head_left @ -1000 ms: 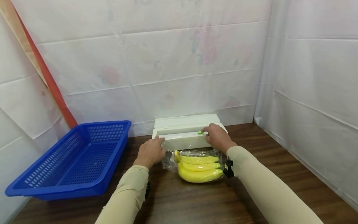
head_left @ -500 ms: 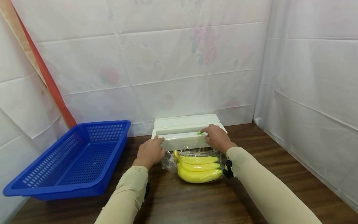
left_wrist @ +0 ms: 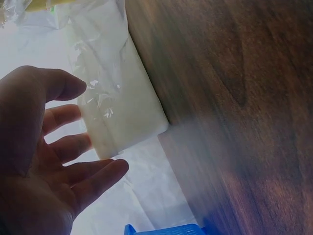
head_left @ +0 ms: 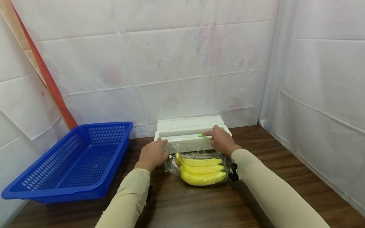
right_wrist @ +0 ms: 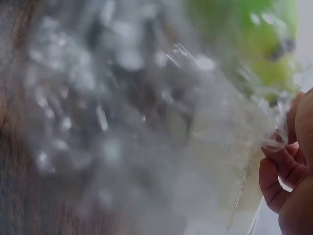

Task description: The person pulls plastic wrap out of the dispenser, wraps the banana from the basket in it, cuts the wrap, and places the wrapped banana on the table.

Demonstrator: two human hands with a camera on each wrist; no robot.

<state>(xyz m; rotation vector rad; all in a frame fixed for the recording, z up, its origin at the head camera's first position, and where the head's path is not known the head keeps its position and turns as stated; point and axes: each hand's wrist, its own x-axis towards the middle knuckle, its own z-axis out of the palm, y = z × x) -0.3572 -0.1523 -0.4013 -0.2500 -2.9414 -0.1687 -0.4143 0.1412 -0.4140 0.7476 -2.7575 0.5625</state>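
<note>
A white cling film dispenser box point(head_left: 189, 146) stands with its lid point(head_left: 191, 122) raised at the back. My left hand point(head_left: 153, 154) is at its left end, with fingertips at the front rim; the left wrist view shows the thumb and fingers spread beside the box point(left_wrist: 124, 105). With its index finger stretched out, my right hand point(head_left: 222, 140) touches a small green slide cutter point(head_left: 201, 135) on the rim. In the right wrist view its other fingers point(right_wrist: 274, 183) are bent. Clear film point(head_left: 174, 163) hangs from the box over a bunch of yellow bananas point(head_left: 203, 171) lying in front.
A blue perforated plastic basket point(head_left: 106, 180) sits at the left on the dark wood table point(head_left: 182, 209). White sheeting point(head_left: 171, 79) covers the walls behind and to the right. A red strip point(head_left: 54, 88) runs down the left corner behind the basket.
The green slide cutter has moved a little left along the rim, and my right index finger has stretched out after it. My left hand stays at the left end of the box.
</note>
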